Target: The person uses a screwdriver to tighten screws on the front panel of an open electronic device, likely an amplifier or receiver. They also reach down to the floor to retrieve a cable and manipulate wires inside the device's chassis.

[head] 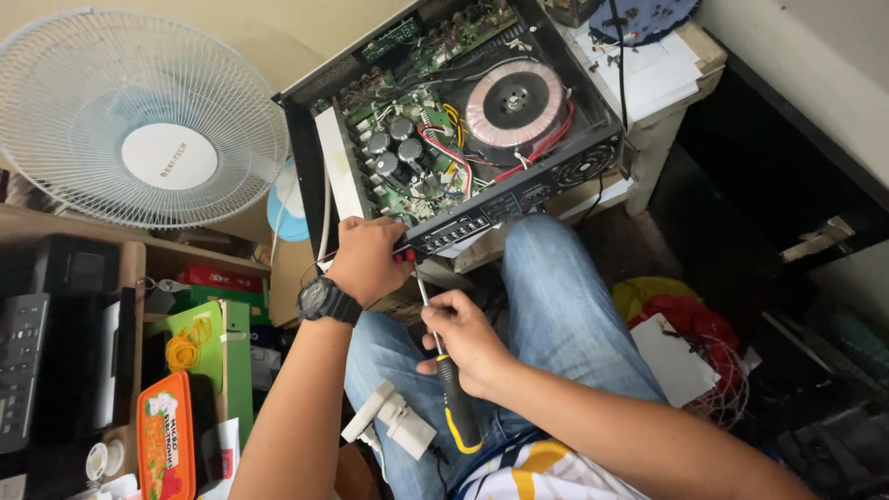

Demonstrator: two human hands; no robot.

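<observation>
Both hands are busy at the frame's middle. Our left hand (pixel 368 259), w/ a black watch (pixel 324 300) on the wrist, is clamped on the front edge of the open amplifier chassis (pixel 444 111), which rests tilted on our lap at upper centre. Our right hand (pixel 468 343), just below & right, is wrapped around a black-and-yellow screwdriver (pixel 446 366); its shaft runs up to the chassis' front panel. A white fan (pixel 139 116) sits upper left, a white plug (pixel 389 418) on our jeans (pixel 556 306).
</observation>
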